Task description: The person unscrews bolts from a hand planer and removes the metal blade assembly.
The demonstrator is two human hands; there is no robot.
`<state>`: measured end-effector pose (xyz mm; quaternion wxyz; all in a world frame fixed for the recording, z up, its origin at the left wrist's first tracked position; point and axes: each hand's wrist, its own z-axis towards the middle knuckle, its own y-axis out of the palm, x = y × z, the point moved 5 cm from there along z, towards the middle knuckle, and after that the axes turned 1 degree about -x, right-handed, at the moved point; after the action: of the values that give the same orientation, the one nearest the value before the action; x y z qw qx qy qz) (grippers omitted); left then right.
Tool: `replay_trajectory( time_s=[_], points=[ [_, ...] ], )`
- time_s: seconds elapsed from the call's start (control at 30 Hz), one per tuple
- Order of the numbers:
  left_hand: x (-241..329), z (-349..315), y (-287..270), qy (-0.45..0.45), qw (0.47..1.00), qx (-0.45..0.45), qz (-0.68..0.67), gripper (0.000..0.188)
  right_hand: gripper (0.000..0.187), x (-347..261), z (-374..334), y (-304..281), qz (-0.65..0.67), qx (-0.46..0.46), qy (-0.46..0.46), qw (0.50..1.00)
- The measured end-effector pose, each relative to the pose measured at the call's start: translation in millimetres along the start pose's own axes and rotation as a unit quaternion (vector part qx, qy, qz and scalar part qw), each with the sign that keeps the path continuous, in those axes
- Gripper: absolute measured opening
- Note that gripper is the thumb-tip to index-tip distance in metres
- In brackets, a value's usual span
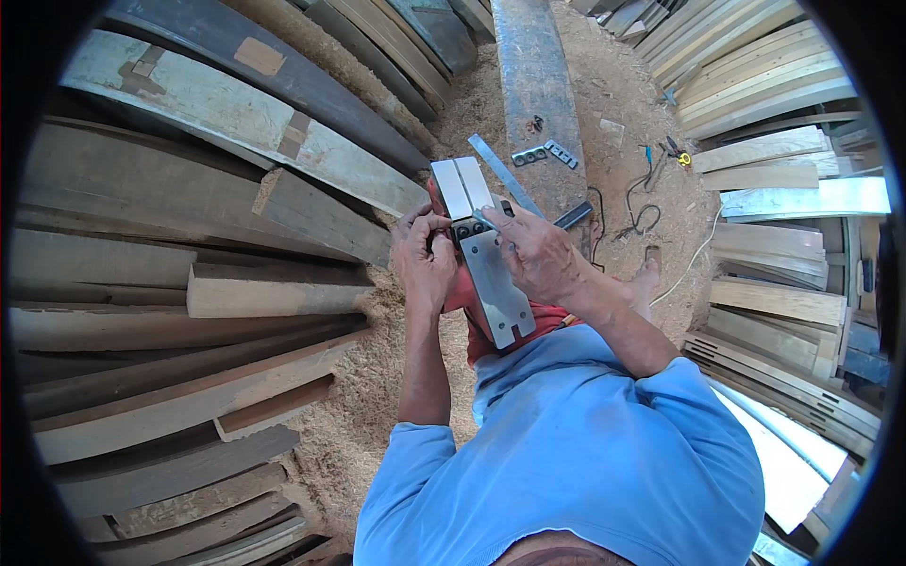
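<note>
I hold an electric hand planer [479,247] upside down in front of me, its bright metal sole plates facing up. My left hand [423,255] grips its left side near the dark cutter drum in the middle. My right hand [534,253] rests on the right side with fingers curled over the drum area; a thin metal piece, seemingly a tool, shows at its fingertips. A long flat metal blade [502,173] sticks out beyond the planer, and I cannot tell which hand holds it.
Stacked planks and beams [189,283] fill the left. Lighter boards [774,189] pile up at the right. A grey metal beam [536,85] lies ahead on sawdust with small metal parts [543,154] on it. A black cable [642,212] and small tools [675,151] lie on the ground.
</note>
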<state>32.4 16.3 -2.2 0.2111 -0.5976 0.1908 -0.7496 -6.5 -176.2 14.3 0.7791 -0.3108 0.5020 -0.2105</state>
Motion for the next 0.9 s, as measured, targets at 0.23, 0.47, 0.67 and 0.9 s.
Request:
replay_trajectory(
  time_s=[0.23, 0.47, 0.67, 0.9],
  points=[
    [-0.9, 0.8, 2.2, 0.003, 1.000, -0.001, -0.013, 0.024, 0.054, 1.2, 0.3, 2.4, 0.005, -0.014, -0.003, 1.000],
    [-6.5, 0.7, 1.6, 0.021, 1.000, 0.003, -0.007, 0.023, 0.054, -4.4, 4.7, 2.2, -0.018, 0.012, -0.057, 0.998],
    [-6.6, 0.7, 2.2, 0.011, 1.000, 0.006, -0.023, 0.024, 0.055, -6.2, 6.9, 1.6, -0.009, 0.004, -0.030, 0.999],
    [-7.7, -1.1, -0.2, 0.010, 1.000, 0.005, -0.022, 0.025, 0.053, -7.0, 7.0, -0.9, 0.006, 0.021, -0.039, 0.999]
  ],
)
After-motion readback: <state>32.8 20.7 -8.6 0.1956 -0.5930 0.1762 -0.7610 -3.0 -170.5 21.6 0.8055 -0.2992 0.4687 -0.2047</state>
